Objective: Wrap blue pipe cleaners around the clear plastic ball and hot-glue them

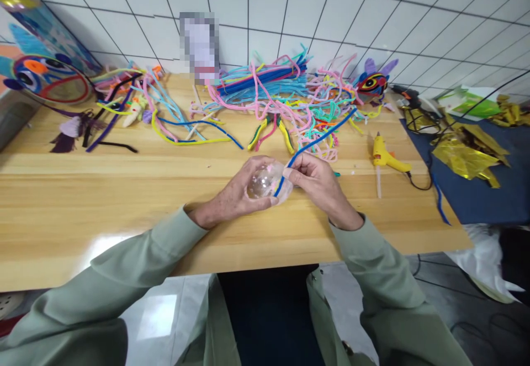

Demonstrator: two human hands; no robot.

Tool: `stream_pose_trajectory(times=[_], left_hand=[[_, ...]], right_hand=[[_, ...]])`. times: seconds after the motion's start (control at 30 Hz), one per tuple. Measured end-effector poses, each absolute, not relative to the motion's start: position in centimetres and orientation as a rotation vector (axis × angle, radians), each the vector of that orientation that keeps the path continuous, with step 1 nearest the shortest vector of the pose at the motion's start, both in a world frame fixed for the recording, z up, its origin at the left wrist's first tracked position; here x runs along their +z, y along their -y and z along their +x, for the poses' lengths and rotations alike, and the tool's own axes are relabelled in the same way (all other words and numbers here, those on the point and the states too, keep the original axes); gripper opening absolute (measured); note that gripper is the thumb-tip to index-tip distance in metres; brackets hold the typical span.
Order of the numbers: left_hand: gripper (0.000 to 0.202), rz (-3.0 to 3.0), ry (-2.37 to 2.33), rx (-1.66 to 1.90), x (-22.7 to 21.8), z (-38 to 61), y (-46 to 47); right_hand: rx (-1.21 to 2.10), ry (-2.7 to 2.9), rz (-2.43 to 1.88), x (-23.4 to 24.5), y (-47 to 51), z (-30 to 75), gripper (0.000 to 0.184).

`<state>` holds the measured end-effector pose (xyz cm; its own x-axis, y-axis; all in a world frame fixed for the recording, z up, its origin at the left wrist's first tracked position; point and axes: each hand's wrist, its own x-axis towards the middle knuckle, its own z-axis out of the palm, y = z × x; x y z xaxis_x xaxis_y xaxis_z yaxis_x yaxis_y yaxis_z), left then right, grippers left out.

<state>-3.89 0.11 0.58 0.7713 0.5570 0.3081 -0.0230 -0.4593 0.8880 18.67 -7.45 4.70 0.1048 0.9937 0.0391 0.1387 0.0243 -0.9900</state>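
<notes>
My left hand [238, 192] is wrapped around a clear plastic ball [259, 185], its thumb along the near side. Between the thumb and fingers of my right hand [317, 181] is a blue pipe cleaner [318, 142]. One end of the pipe cleaner lies against the right side of the ball, near my left thumb. Its long free part rises to the upper right. Some pale pink shows on or through the ball, too small to make out.
Yellow-handled pliers [271, 131] lie ahead of my hands, before a heap of pipe cleaners [265, 81]. A yellow glue gun [387, 156] with its cord is at the right. Gold foil [472, 148] lies on a dark blue surface. Decorated pipe-cleaner faces [52, 79] stand behind.
</notes>
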Motion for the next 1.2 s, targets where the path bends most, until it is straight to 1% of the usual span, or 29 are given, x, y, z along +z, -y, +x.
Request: stream_pose_trajectory(times=[0.23,0.53,0.87,1.0,1.2], left_hand=[[0.077,1.922,-0.424,0.692,0.9,-4.0,-0.1],[0.078,1.982,-0.374,0.735,0.2,-4.0,-0.4],[0.078,2.021,-0.338,0.736,-0.2,-4.3,-0.6],[0.078,2.008,-0.333,0.732,-0.3,-4.3,-0.6],[0.073,1.841,-0.415,0.71,0.5,-4.2,0.2]], right_hand=[[1.049,1.246,-1.325,4.7,7.4,18.7,0.04],[1.062,1.25,-1.333,4.9,7.3,18.6,0.03],[1.075,1.256,-1.324,4.9,7.2,18.5,0.03],[1.037,1.266,-1.352,4.7,7.1,18.5,0.027],[1.051,1.258,-1.334,4.6,7.2,18.4,0.026]])
